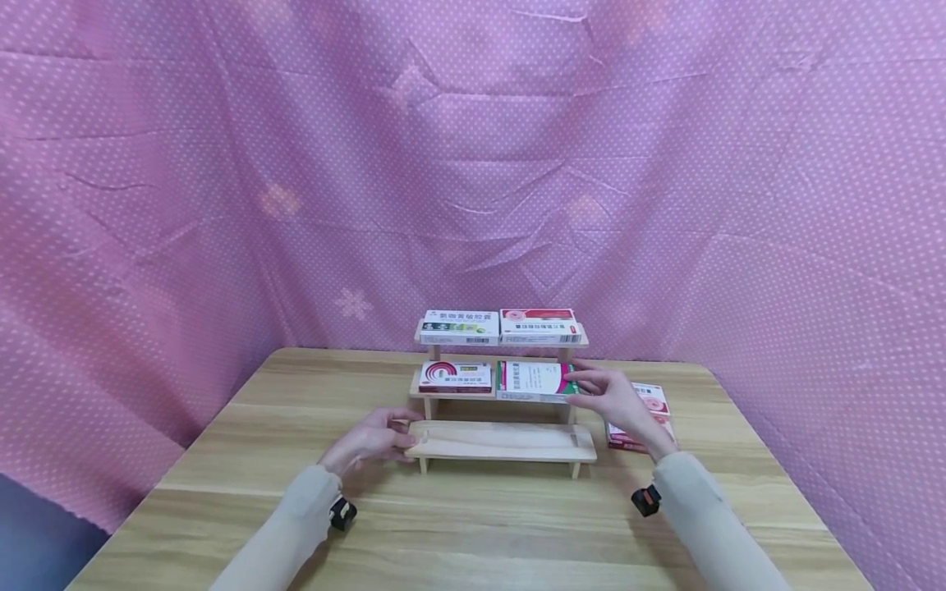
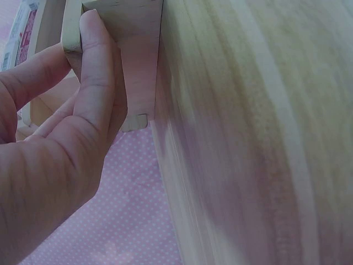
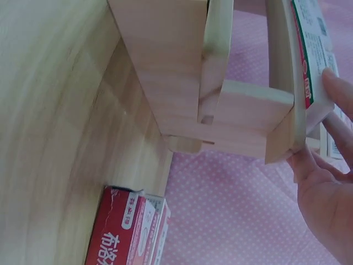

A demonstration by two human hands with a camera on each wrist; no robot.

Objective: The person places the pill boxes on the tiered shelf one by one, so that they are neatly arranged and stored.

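Observation:
A three-step wooden display stand (image 1: 502, 443) stands on the table with medicine boxes on its upper two steps. My left hand (image 1: 377, 439) grips the left end of the lowest step, fingers and thumb on either side of the board's edge in the left wrist view. At the right end of the middle step, my right hand (image 1: 609, 398) holds a white medicine box with green and pink trim (image 1: 532, 377), its fingertips at the box's end and at the step's edge. Beside that box lies a white and dark red medicine box (image 1: 454, 377).
On the top step are a white and green box (image 1: 460, 326) and a red and white box (image 1: 539, 326). More red and white boxes (image 1: 654, 400) lie on the table right of the stand, partly behind my right wrist. A pink dotted cloth (image 1: 473, 164) hangs behind.

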